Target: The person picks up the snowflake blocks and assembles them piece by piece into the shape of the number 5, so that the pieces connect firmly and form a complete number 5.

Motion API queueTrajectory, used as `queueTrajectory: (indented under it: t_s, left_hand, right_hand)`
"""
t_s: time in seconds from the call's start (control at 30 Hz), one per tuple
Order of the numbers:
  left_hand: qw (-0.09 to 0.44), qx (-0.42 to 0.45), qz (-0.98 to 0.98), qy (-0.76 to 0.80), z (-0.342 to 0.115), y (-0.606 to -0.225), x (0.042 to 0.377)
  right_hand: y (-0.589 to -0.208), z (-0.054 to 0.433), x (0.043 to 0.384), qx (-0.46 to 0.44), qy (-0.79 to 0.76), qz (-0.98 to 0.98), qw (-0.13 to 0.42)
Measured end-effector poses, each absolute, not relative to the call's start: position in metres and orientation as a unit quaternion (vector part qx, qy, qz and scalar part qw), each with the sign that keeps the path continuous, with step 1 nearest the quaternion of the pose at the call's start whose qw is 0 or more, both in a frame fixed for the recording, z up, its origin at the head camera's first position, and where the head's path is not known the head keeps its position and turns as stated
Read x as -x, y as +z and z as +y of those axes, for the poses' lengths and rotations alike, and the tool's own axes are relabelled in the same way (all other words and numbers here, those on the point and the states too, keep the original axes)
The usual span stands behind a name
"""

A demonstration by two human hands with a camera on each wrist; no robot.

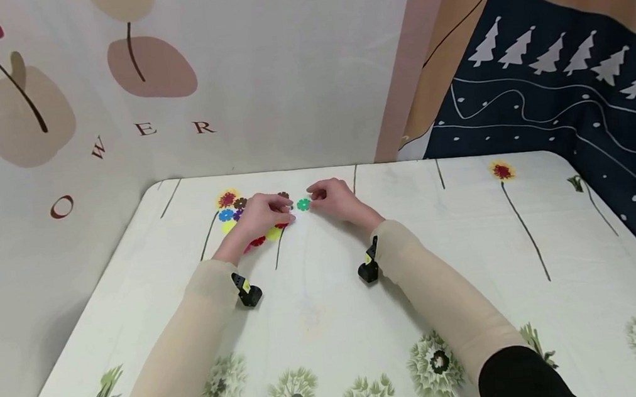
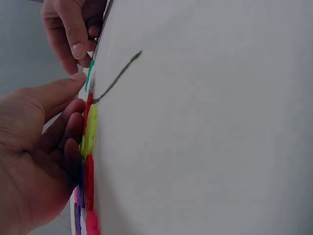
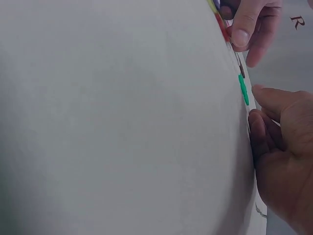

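A green flower-shaped disc [image 1: 303, 205] lies flat on the white tablecloth [image 1: 313, 268] between the two hands. My right hand [image 1: 338, 200] rests at its right side, thumb and fingers loosely bent and apart; in the right wrist view a narrow gap separates the thumb from the green disc [image 3: 244, 90]. Over the right part of a cluster of flower-shaped discs lies my left hand [image 1: 263, 216], its thumb and fingertips spread beside the cluster's edge. It partly hides the cluster, where a blue disc [image 1: 226, 215], a brown disc [image 1: 240, 203] and a red disc [image 1: 258, 241] show.
Both forearms reach across the tablecloth, which carries printed flowers and stems. A patterned white curtain [image 1: 285, 88] stands behind the table's far edge. Dark blue cloth with printed trees [image 1: 548, 109] hangs at the right.
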State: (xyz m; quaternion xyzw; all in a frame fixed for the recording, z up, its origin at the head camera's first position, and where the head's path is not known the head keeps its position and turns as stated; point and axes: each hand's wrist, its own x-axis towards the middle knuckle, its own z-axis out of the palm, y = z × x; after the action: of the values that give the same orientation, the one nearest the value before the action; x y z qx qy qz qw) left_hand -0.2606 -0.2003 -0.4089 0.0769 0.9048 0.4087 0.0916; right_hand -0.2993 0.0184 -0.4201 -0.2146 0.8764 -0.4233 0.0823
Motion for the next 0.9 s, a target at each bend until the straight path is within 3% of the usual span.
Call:
queueTrajectory:
  t_s: [0.57,0.9]
  left_hand:
    - [0.1,-0.089,0.924,0.359,-0.198,-0.407,0.262]
    - [0.084,-0.088,0.921,0.37,-0.197,-0.409,0.262]
  right_hand:
    - [-0.419,0.004,0.303,0.254,-0.353,0.895,0.097]
    - [-0.417,0.003,0.301,0.212,-0.37,0.9,0.088]
